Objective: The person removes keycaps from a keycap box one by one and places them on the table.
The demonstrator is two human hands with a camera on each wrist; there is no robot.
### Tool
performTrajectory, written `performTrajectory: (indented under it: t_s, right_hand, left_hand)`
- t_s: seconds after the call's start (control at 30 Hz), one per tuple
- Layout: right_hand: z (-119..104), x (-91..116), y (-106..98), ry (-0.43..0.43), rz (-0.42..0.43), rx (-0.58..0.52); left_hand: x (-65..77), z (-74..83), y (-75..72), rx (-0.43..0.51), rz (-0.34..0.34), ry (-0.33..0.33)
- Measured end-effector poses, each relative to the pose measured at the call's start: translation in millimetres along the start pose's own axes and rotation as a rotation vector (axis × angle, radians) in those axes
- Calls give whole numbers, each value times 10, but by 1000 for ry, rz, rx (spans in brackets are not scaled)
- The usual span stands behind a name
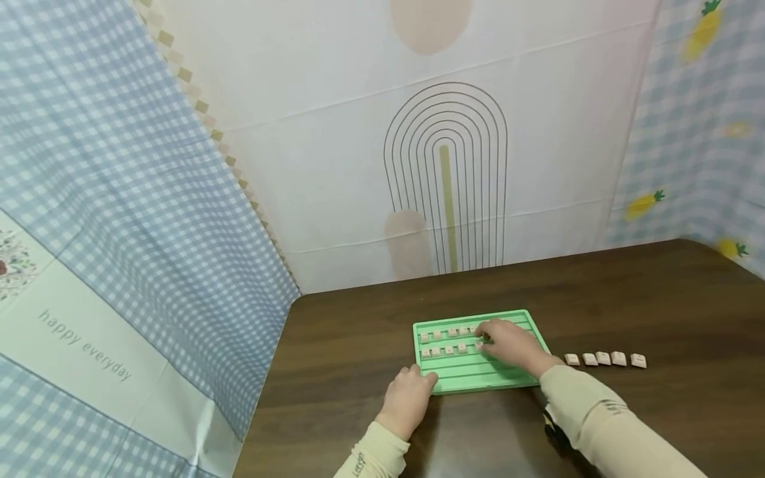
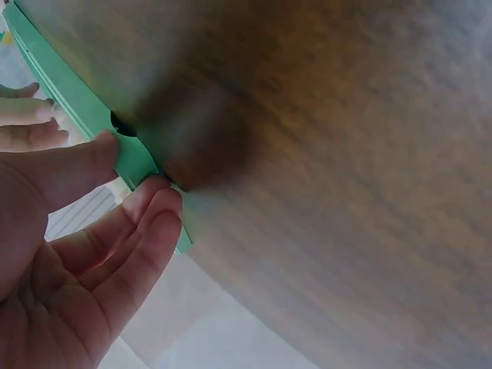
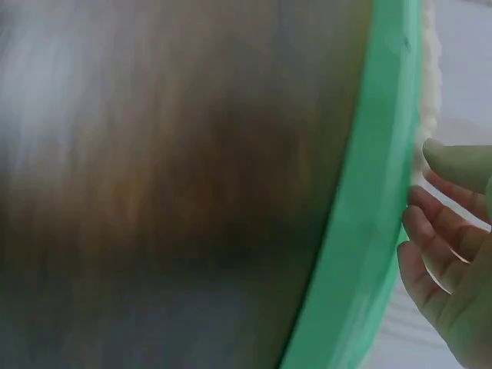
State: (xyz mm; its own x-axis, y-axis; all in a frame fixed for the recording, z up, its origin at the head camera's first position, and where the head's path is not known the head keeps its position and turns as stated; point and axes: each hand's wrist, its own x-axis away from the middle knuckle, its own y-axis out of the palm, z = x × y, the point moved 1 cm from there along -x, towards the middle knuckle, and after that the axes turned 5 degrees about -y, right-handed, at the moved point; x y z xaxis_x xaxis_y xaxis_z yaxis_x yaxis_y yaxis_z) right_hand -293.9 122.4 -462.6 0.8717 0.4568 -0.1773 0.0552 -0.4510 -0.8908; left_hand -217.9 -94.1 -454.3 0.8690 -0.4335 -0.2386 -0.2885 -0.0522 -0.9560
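cream sleeves [image 1: 606, 415] are worn; the green tray [image 1: 478, 381] is pinched by the left hand [image 1: 408, 401]; whether a keycap [image 1: 479, 345] is held by the right hand [image 1: 511, 343] cannot be told.

On the brown counter [image 1: 335, 358], the left hand [image 1: 408, 398] grips a green tray [image 1: 478, 381] at its eight-o'clock corner. The right hand [image 1: 509, 341] bends its fingers over two rows of pale keycaps [image 1: 449, 350], toward their three-o'clock ends. Five loose keycaps [image 1: 603, 358] lie at the tray's three o'clock.
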Motion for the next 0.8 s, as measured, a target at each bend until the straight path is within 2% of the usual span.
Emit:
performTrajectory:
  t_s: [0.13,0.37,0.5,0.63,0.8]
  right_hand:
    - [-57,11,79,3,33,59]
    - [-138,-12,88,-35,75,171]
    - [-137,27,55,-64,105,178]
    - [-73,194,-75,-71,121,162]
    - [115,578,-323,-36,125,171]
  left_hand:
    - [-14,17,9,-1,-2,-3]
    - [-16,4,-21,-8,25,-14]
    - [-9,3,-18,-4,45,-11]
    - [10,-13,10,-5,50,-3]
    - [26,-19,47,6,45,-10]
